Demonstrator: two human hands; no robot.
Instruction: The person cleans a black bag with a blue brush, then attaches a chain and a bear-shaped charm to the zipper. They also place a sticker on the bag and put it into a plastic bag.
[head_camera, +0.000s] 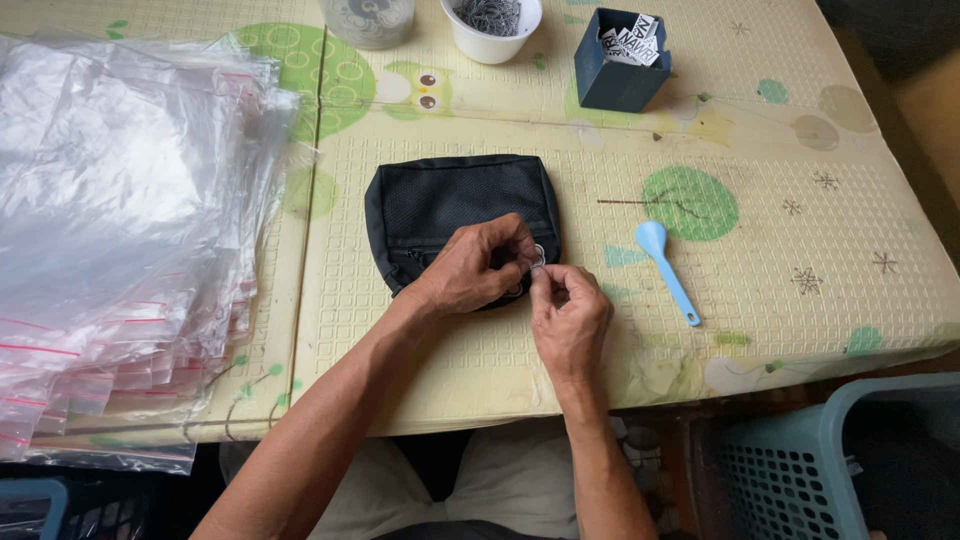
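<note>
**Both hands at the pouch's ring**

We pinch a small metal ring (538, 256) between our left hand (470, 268) and right hand (568, 312), fingertips pressed together on it. Under the grip lies the black mesh pouch (450, 205). Right of it a blue spoon (664, 266); far left, clear bags (120, 230).

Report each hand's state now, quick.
Left hand: closed, pinching a small metal ring at the black pouch.
Right hand: closed, fingertips pinched at the same ring.
</note>
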